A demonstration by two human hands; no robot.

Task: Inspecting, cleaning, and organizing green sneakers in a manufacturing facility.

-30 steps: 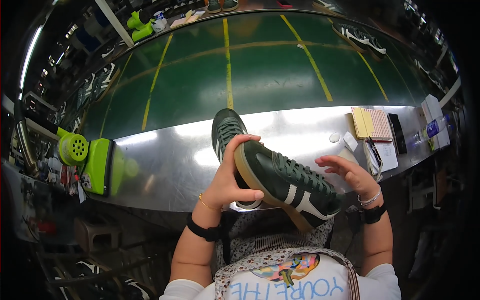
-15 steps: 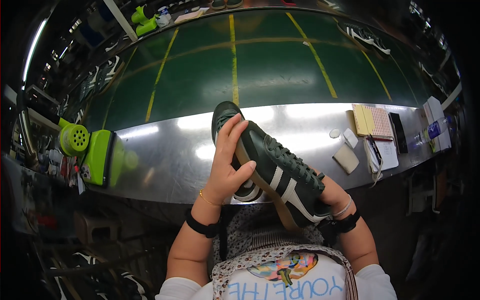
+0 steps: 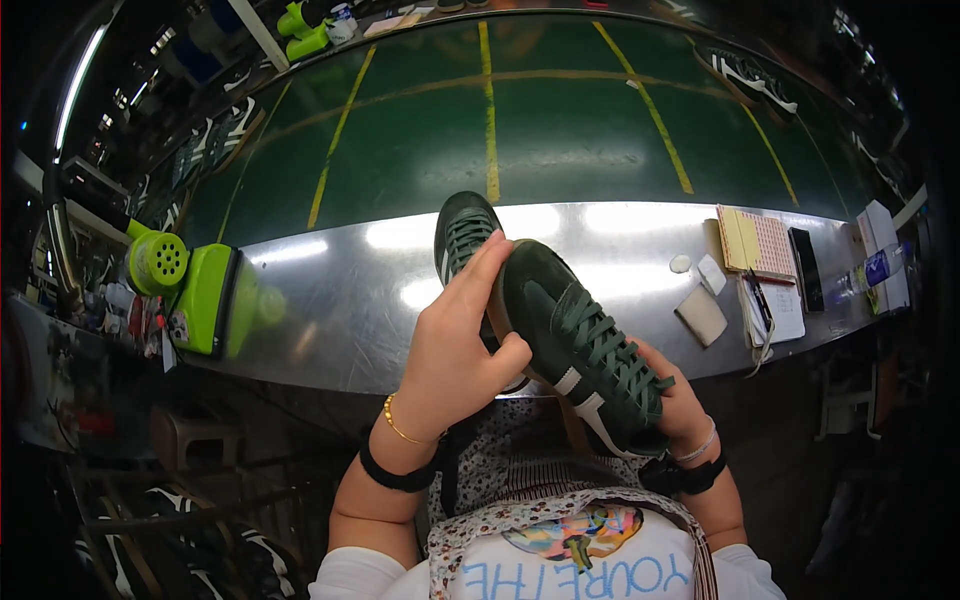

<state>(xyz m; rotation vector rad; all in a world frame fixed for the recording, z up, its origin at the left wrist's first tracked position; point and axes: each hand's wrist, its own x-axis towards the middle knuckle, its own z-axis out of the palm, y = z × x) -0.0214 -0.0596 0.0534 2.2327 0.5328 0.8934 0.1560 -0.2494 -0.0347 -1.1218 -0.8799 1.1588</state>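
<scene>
A dark green lace-up sneaker (image 3: 540, 290) with white side stripes and a tan sole is held tilted over the bench's near edge, its toe pointing away. My right hand (image 3: 675, 405) grips its heel end, fingers by the collar and laces. Against its toe and sole edge lies my left hand (image 3: 455, 340), fingers fairly straight and thumb bent at the sole. A matching sneaker (image 3: 467, 228) is just behind my left hand, toe away and laces up. That hand and the held sneaker hide much of it.
Left on the metal bench (image 3: 330, 340) stands a lime-green device (image 3: 208, 300). Right are a notebook (image 3: 770, 310) with a pen, a beige pad (image 3: 700, 318) and a bottle (image 3: 880, 265). Beyond runs a green belt (image 3: 570, 130) with yellow lines, more sneakers (image 3: 745, 75) on it.
The held sneaker has turned slightly, its toe shifting right. My left fingers have slid to its toe edge, and the other sneaker's laces now show. The whole view has shifted a little.
</scene>
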